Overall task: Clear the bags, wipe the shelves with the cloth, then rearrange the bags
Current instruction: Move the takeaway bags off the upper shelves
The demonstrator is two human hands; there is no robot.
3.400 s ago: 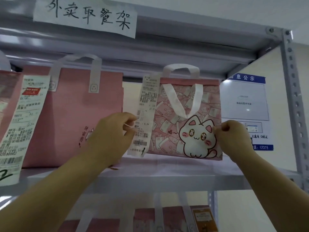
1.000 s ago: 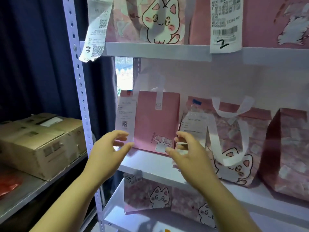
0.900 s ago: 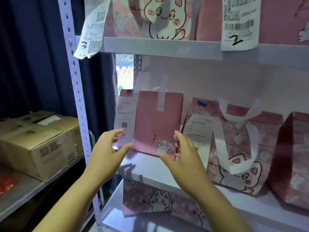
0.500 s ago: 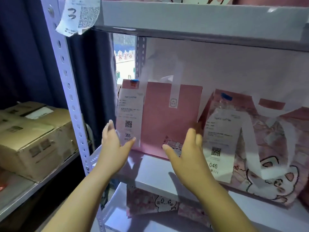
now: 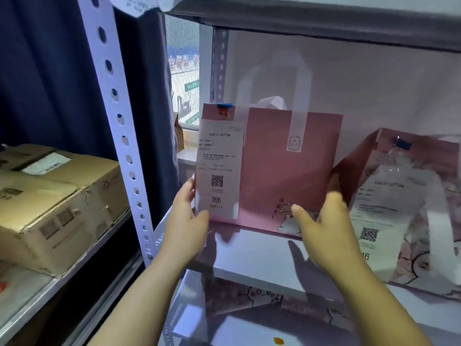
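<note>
A plain pink paper bag (image 5: 282, 176) with white handles stands at the left end of the white middle shelf (image 5: 254, 253). A white receipt (image 5: 219, 171) marked 366 hangs on its front left. My left hand (image 5: 187, 228) grips the bag's left edge, thumb on the receipt's lower corner. My right hand (image 5: 321, 228) grips the bag's right edge, thumb on the front and fingers behind. No cloth is in view.
A pink cat-patterned bag (image 5: 409, 208) with its own receipt stands just right of my right hand. More patterned bags (image 5: 249, 295) lie on the shelf below. The perforated rack post (image 5: 119, 126) rises at left, with a cardboard box (image 5: 57, 201) beyond it. The upper shelf (image 5: 311, 23) overhangs.
I have turned from the top shelf's cat bag down to the middle shelf. Both hands reached forward and closed onto the sides of the plain pink bag.
</note>
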